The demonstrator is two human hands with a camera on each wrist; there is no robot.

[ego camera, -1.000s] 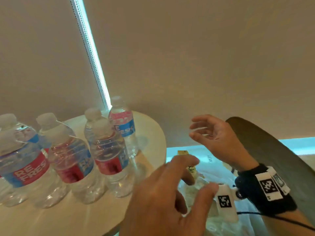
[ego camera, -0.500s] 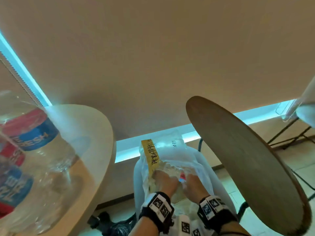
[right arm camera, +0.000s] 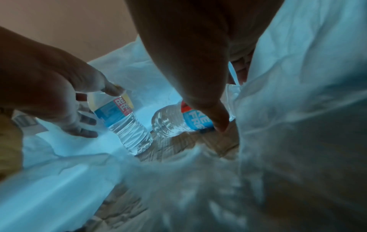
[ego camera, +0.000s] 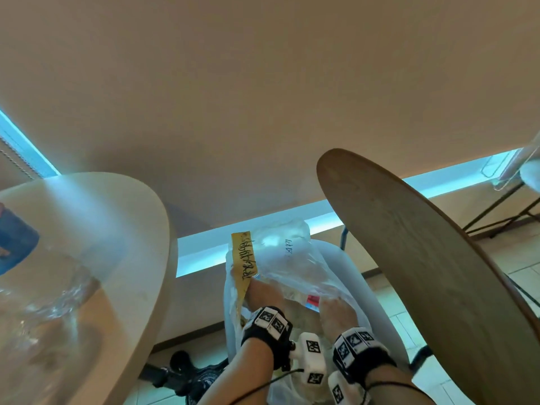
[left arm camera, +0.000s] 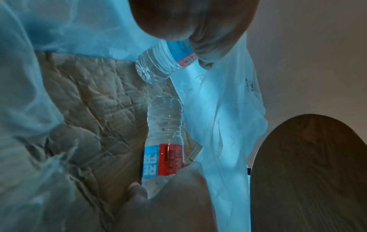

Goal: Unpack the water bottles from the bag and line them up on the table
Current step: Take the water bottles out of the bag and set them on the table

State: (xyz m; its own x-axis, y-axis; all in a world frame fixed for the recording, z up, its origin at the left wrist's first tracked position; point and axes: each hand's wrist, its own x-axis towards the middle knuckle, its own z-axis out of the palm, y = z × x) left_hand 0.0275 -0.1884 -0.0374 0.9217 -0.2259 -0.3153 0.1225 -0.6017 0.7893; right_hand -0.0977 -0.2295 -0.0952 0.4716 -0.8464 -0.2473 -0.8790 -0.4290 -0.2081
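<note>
Bottles — ribbed clear plastic, one (right arm camera: 123, 119) in left grip (right arm camera: 59, 97), another (right arm camera: 178, 122) in right grip (right arm camera: 198, 70), crinkly bag (ego camera: 292, 258).

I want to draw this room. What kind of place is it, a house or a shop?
Probably a café or a break room, though I can't be sure. There's a pale round table, a second wooden round table, and a window blind behind them.

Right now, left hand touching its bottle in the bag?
Touching: right wrist view shows the left hand with thumb and fingers around the bottle inside the bag.
</note>
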